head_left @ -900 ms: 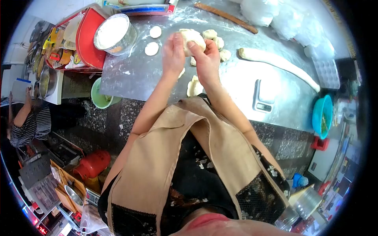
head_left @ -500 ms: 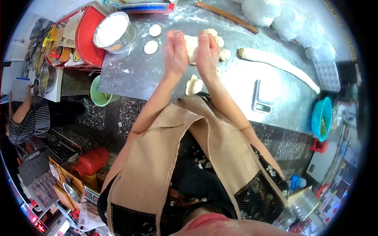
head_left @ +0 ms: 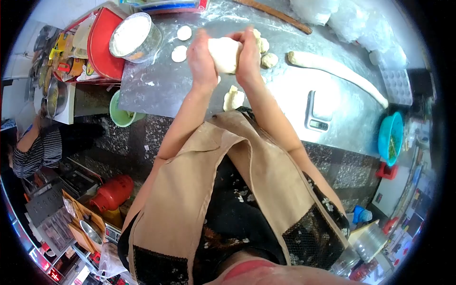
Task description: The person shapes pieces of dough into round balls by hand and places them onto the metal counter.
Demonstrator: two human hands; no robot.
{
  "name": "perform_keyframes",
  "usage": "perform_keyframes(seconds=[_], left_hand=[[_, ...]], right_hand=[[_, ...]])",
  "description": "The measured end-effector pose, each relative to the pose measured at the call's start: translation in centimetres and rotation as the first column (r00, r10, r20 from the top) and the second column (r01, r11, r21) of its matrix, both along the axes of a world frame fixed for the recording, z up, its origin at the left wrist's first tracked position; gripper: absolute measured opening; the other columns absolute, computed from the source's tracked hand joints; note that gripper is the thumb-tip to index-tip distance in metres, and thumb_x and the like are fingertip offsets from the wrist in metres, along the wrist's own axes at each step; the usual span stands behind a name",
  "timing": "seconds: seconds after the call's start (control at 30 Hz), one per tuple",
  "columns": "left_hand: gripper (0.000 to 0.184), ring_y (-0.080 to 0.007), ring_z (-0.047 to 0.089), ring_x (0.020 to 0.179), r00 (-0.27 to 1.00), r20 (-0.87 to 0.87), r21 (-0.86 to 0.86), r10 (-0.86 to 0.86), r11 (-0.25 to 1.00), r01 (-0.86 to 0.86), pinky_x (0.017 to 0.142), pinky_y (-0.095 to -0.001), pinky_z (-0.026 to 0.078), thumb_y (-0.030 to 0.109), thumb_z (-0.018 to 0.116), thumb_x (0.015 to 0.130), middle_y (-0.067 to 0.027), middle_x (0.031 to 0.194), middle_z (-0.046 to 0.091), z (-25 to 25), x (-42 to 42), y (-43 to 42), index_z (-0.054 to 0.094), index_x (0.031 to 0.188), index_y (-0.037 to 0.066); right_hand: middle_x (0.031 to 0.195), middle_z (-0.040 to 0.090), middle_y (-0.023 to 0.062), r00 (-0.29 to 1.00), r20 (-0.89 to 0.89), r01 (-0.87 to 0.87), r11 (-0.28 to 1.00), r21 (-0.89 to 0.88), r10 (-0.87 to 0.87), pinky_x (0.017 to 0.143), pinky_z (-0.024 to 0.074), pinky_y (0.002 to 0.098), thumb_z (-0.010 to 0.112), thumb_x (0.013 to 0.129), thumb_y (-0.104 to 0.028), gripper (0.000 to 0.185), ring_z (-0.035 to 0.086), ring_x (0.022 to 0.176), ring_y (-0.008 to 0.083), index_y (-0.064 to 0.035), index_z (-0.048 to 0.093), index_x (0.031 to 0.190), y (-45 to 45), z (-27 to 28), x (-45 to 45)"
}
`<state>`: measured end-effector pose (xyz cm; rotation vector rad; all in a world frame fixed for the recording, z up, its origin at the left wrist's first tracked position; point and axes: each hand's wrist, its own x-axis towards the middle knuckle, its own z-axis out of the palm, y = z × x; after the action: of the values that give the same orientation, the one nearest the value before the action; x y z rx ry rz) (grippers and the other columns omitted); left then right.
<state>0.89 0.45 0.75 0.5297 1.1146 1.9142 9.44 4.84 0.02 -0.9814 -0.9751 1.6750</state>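
Across the far half of the scene stretches a metal table point(head_left: 164, 88), dusted in patches with flour; a thin film like this should stop dough sticking, while a heavy one could dry its skin. On the right side lies a long roll of dough point(head_left: 337, 73), well apart from the hands. At far left, a bowl of flour point(head_left: 152, 40) stands where it looks handy should the palms turn tacky. In the middle, the left hand point(head_left: 201, 59) and right hand point(head_left: 248, 57) are cupped on opposite sides of a lump of dough point(head_left: 224, 54), clasping it between them; whether it touches the table, I cannot tell, and the fingers blur on the far side. Matching pressure from both palms would likely keep the surface smooth; digging in fingertips could tear it. Near the table's near edge lies a torn piece of dough point(head_left: 233, 99). Smaller lumps point(head_left: 269, 60) sit just right of the right hand, so that wrist is best kept from drifting outward. Smallest, two white rounds point(head_left: 179, 53) lie left of the left hand, easily brushed by a wide swing.
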Motion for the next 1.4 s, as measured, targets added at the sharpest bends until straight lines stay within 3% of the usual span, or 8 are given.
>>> perform_keyframes(seconds=[0.3, 0.53, 0.6, 0.73, 0.93, 1.03, 1.33, 1.4], left_hand=[[0.035, -0.0153, 0.054, 0.077, 0.627, -0.647, 0.281, 0.434, 0.900, -0.332, 0.066, -0.0295, 0.044, 0.032, 0.042, 0.095, -0.0072, 0.088, 0.057, 1.0, 1.1, -0.7, 0.054, 0.088, 0.000], [0.049, -0.0237, 0.054, 0.107, 0.477, -0.879, 0.066, -0.001, 0.990, 0.124, 0.093, -0.0319, 0.040, 0.028, 0.056, 0.089, -0.0142, 0.122, 0.052, 3.7, 2.8, -2.3, 0.042, 0.124, -0.003], [0.055, -0.0237, 0.049, 0.113, 0.428, -0.693, 0.560, 0.580, 0.807, -0.188, 0.096, -0.0308, 0.037, 0.031, 0.058, 0.087, -0.0142, 0.125, 0.049, 3.8, 2.0, -1.2, 0.040, 0.127, -0.002], [0.051, -0.0183, 0.047, 0.111, 0.791, -0.602, 0.138, -0.110, 0.961, 0.239, 0.094, -0.0312, 0.038, 0.036, 0.057, 0.087, -0.0162, 0.125, 0.048, 2.8, 0.6, -1.2, 0.043, 0.120, 0.000], [0.020, -0.0172, 0.060, 0.087, 0.849, -0.501, 0.242, 0.168, 0.969, -0.049, 0.081, -0.0284, 0.047, 0.012, 0.051, 0.091, -0.0113, 0.098, 0.065, 2.9, 1.8, -0.6, 0.051, 0.107, -0.001], [0.024, -0.0208, 0.063, 0.093, 0.276, -0.895, 0.321, 0.350, 0.936, -0.143, 0.081, -0.0286, 0.048, 0.004, 0.052, 0.087, -0.0101, 0.103, 0.065, 3.5, 1.1, -0.6, 0.055, 0.110, -0.001], [0.064, -0.0302, 0.025, 0.131, 0.886, -0.463, 0.408, -0.023, 0.882, 0.236, 0.104, -0.0411, 0.027, 0.032, 0.067, 0.079, -0.0198, 0.141, 0.025, 4.3, 0.6, -1.9, 0.040, 0.131, 0.007], [0.096, -0.0300, 0.025, 0.132, 0.662, -0.742, 0.309, 0.102, 0.929, 0.204, 0.105, -0.0411, 0.026, 0.050, 0.072, 0.068, -0.0198, 0.144, 0.019, 3.0, -1.2, -1.8, 0.024, 0.138, 0.005]], right_hand=[[0.104, 0.058, 0.0078, 0.971, -0.134, -0.173, 0.971, 0.164, 0.196, 0.088, 0.0414, 0.0291, 0.038, 0.096, -0.034, 0.044, 0.052, 0.099, 0.0144, 0.0014, 0.049, 0.119, -4.1, 3.0, 0.8], [0.103, 0.059, 0.0099, 0.758, -0.643, -0.310, 0.928, -0.205, 0.111, 0.082, 0.0459, 0.0343, 0.034, 0.093, -0.047, 0.051, 0.057, 0.090, 0.0202, -0.0028, 0.051, 0.113, -1.0, 2.3, 1.6], [0.103, 0.059, 0.0098, 0.754, -0.651, -0.279, 0.940, -0.198, 0.087, 0.082, 0.0458, 0.0379, 0.032, 0.093, -0.048, 0.051, 0.058, 0.091, 0.0216, -0.0035, 0.051, 0.110, -1.1, 3.6, 2.0], [0.105, 0.058, 0.0087, 0.753, -0.658, -0.285, 0.912, -0.295, 0.023, 0.085, 0.0441, 0.0364, 0.031, 0.094, -0.048, 0.050, 0.057, 0.098, 0.0197, -0.0052, 0.050, 0.113, -2.6, 3.8, 0.8], [0.110, 0.054, 0.0063, 0.958, -0.275, -0.080, 0.996, 0.037, 0.087, 0.086, 0.0419, 0.0281, 0.030, 0.098, -0.039, 0.046, 0.051, 0.101, 0.0122, -0.0013, 0.047, 0.118, -4.1, 1.9, 0.3], [0.113, 0.053, 0.0072, 0.932, -0.337, -0.100, 0.989, 0.110, 0.132, 0.087, 0.0423, 0.0276, 0.038, 0.097, -0.027, 0.037, 0.051, 0.102, 0.0130, -0.0003, 0.045, 0.122, -3.8, 3.1, 0.6], [0.103, 0.060, 0.0106, 0.913, -0.395, -0.151, 0.985, -0.084, 0.106, 0.078, 0.0517, 0.0305, 0.056, 0.087, -0.008, 0.029, 0.061, 0.090, 0.0181, 0.0022, 0.050, 0.113, -1.7, 4.0, 1.5], [0.104, 0.059, 0.0130, 0.917, -0.391, -0.126, 0.987, -0.099, 0.078, 0.080, 0.0524, 0.0327, 0.053, 0.085, -0.003, 0.027, 0.061, 0.093, 0.0203, 0.0029, 0.050, 0.111, -1.4, 4.2, 1.6]])
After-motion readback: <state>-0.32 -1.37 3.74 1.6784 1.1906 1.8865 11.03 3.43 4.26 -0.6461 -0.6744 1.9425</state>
